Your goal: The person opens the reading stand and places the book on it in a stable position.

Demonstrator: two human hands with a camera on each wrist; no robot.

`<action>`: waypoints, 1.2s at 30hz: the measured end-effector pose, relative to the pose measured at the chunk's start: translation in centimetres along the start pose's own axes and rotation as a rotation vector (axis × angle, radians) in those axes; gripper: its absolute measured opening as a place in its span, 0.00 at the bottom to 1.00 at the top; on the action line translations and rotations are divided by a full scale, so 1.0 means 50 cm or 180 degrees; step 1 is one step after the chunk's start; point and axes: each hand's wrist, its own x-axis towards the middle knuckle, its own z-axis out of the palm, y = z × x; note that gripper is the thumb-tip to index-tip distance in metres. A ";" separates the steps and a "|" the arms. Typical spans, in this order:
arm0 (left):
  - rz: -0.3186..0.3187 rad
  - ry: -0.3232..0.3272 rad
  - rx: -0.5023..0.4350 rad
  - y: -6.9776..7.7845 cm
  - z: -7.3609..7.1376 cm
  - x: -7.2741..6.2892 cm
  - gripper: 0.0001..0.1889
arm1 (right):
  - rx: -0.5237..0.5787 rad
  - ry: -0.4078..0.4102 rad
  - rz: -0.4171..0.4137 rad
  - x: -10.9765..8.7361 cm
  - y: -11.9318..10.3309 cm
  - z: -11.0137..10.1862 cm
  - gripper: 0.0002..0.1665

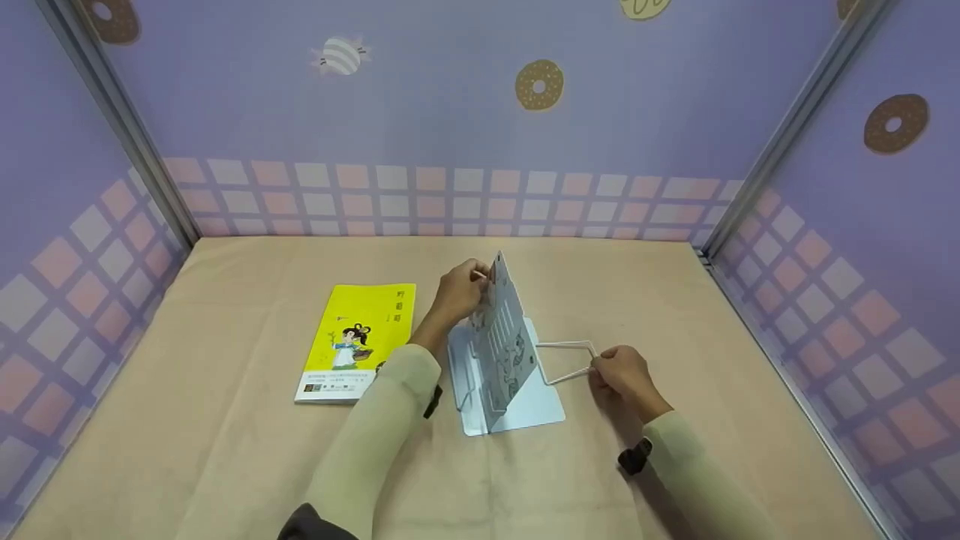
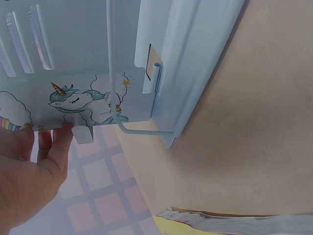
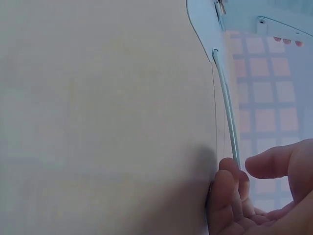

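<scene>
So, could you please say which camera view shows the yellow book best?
The head view, where the yellow book shows most of its front. The left wrist view catches only page edges and a yellow sliver; the right wrist view, none.

Plain, pale greenish long sleeves (image 1: 375,442) are worn with two small, black wrist devices (image 1: 636,456).

On your desk (image 1: 660,300), left of centre, you have a yellow book (image 1: 364,315) with a cartoon figure on its cover; beyond, you face a purple wall (image 1: 435,112) with doughnut prints (image 1: 526,85) above pink-and-white squares (image 1: 431,205).
</scene>
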 end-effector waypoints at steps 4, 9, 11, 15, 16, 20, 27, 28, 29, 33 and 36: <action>-0.0009 -0.0003 -0.0026 -0.001 0.002 0.000 0.09 | 0.0055 -0.0134 0.0101 0.000 0.006 0.000 0.10; -0.0014 -0.0022 -0.0024 -0.002 0.002 -0.002 0.09 | 0.0299 -0.0262 0.0163 0.006 0.013 -0.001 0.12; 0.0000 -0.0027 -0.0030 -0.002 0.002 -0.003 0.09 | 0.0425 -0.0314 0.0165 0.009 0.015 -0.002 0.13; 0.0025 -0.0031 -0.0043 -0.003 0.002 -0.002 0.09 | 0.0702 -0.0368 0.0071 0.011 0.018 -0.002 0.11; 0.0028 -0.0032 -0.0042 -0.003 0.002 -0.002 0.09 | 0.0736 -0.0380 0.0002 0.011 0.019 -0.002 0.11; 0.0007 -0.0042 -0.0014 -0.001 0.001 0.000 0.09 | 0.0797 -0.0367 -0.0214 0.008 0.015 0.003 0.11; -0.0017 -0.0028 -0.0004 -0.001 0.002 0.002 0.09 | 0.0799 -0.0347 -0.0638 0.004 0.002 0.015 0.09; -0.0022 -0.0023 -0.0008 -0.001 0.002 0.001 0.09 | 0.0766 -0.0338 -0.0717 0.004 0.000 0.018 0.09; -0.0026 -0.0021 -0.0013 -0.001 0.002 0.001 0.09 | 0.0772 -0.0345 -0.0799 0.004 -0.002 0.022 0.08; -0.0041 -0.0016 -0.0029 -0.001 0.002 0.001 0.09 | 0.0805 -0.0413 -0.1103 0.002 -0.009 0.042 0.05; -0.0048 -0.0021 -0.0050 0.000 0.002 0.002 0.09 | 0.0770 -0.0434 -0.1255 -0.004 -0.017 0.057 0.03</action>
